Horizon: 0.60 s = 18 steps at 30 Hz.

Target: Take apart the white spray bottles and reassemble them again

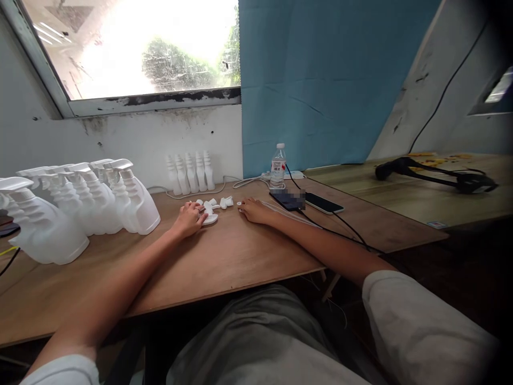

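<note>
My left hand (pixel 189 219) rests on the table with its fingers apart, at the left side of a small group of white plastic spray-head parts (pixel 210 207). Its thumb touches a flat white piece (pixel 210 219) at the near side of the group. Lying palm down, my right hand (pixel 255 210) has its fingers stretched out, with the fingertips at tiny white round pieces (pixel 239 203). Between the hands, a white spray nozzle part (pixel 226 202) lies nearer the left one. Thin clear tubes (pixel 294 216) lie beside my right forearm.
Several white spray bottles (pixel 138 203) stand at the left, and several slim white bottles (pixel 191 174) by the wall. A water bottle (pixel 278 168), a dark phone (pixel 284 200), another phone (pixel 324 203) and cables are at the right. A black headset-like device (pixel 435 175) lies on the neighbouring table.
</note>
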### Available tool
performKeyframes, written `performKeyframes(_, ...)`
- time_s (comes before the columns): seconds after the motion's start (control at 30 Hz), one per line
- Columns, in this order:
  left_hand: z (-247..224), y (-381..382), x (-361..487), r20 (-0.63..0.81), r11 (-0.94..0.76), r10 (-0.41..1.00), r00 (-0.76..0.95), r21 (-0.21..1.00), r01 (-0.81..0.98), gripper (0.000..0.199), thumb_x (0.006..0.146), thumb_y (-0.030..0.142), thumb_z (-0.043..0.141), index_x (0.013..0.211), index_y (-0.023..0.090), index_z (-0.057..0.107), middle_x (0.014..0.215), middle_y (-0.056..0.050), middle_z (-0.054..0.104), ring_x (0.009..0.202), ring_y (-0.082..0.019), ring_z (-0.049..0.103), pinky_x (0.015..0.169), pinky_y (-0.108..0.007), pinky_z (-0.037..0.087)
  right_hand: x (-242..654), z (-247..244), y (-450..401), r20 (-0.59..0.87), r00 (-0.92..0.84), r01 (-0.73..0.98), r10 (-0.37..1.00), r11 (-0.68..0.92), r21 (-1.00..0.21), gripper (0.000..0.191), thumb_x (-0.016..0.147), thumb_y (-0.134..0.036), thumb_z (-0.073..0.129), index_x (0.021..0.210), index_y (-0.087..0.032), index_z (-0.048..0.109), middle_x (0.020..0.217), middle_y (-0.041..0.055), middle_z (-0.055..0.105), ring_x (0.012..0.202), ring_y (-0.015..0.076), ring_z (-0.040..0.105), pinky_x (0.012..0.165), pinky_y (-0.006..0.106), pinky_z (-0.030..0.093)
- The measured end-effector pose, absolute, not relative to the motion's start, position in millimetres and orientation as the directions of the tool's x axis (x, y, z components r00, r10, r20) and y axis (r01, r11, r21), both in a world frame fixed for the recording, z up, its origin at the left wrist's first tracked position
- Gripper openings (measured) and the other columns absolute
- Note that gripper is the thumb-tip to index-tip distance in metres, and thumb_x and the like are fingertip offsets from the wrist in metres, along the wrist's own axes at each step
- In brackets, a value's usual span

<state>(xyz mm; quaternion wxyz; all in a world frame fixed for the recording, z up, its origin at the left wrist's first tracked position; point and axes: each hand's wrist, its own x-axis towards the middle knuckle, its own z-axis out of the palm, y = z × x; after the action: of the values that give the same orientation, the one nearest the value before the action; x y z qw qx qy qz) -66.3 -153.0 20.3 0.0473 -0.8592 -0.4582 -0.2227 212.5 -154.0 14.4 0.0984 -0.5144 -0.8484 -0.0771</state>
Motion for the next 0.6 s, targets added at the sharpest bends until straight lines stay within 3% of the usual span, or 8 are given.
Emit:
performKeyframes(0.2, 7.8, -155.0, -62.0, 0.457, -0.622, 0.737, 0.499, 0.169, 0.764, 0.038, 0.088, 0.042, 0.048, 0.114, 0.015, 0.058, 0.122, -0.015, 0.056, 0.118, -0.03, 0.045, 0.103, -0.044, 0.034, 212.7, 15.2, -148.5, 0.367, -0.423, 0.877, 0.829, 0.476, -0.063, 0.018, 0.087, -0.011, 0.051, 0.094, -0.01, 0.068, 0.103, 0.0151, 0.062, 0.099, 0.0229, 0.057, 0.085, 0.03, 0.04)
performKeyframes(0.4, 7.1, -175.2, -48.1, 0.398, -0.625, 0.78, 0.482, 0.473, 0.621, 0.04, 0.081, 0.04, 0.06, 0.115, 0.022, 0.049, 0.095, -0.003, 0.062, 0.082, -0.018, 0.06, 0.079, -0.032, 0.049, 202.3, 19.9, -159.7, 0.539, -0.406, 0.812, 0.738, 0.562, -0.158, 0.016, 0.092, -0.019, 0.051, 0.094, -0.011, 0.065, 0.094, 0.0085, 0.065, 0.082, 0.0149, 0.058, 0.077, 0.024, 0.043)
performKeyframes(0.5, 3.6, -180.4, -38.7, 0.416, -0.625, 0.78, 0.467, 0.521, 0.581, 0.039, 0.078, 0.034, 0.064, 0.112, 0.023, 0.048, 0.093, 0.0, 0.062, 0.076, -0.015, 0.06, 0.076, -0.029, 0.049, 191.8, 19.8, -169.7, 0.665, -0.469, 0.693, 0.582, 0.709, -0.131, 0.014, 0.093, -0.02, 0.051, 0.095, -0.014, 0.063, 0.093, 0.007, 0.067, 0.084, 0.0148, 0.059, 0.08, 0.025, 0.043)
performKeyframes(0.6, 0.9, -181.9, -35.1, 0.418, -0.646, 0.761, 0.496, 0.549, 0.53, 0.043, 0.077, 0.032, 0.066, 0.113, 0.023, 0.044, 0.092, 0.001, 0.062, 0.073, -0.013, 0.06, 0.076, -0.028, 0.049, 184.0, 18.0, -176.8, 0.758, -0.557, 0.521, 0.339, 0.853, 0.002, 0.013, 0.092, -0.019, 0.051, 0.089, -0.016, 0.063, 0.087, 0.0058, 0.069, 0.081, 0.0162, 0.06, 0.079, 0.029, 0.042)
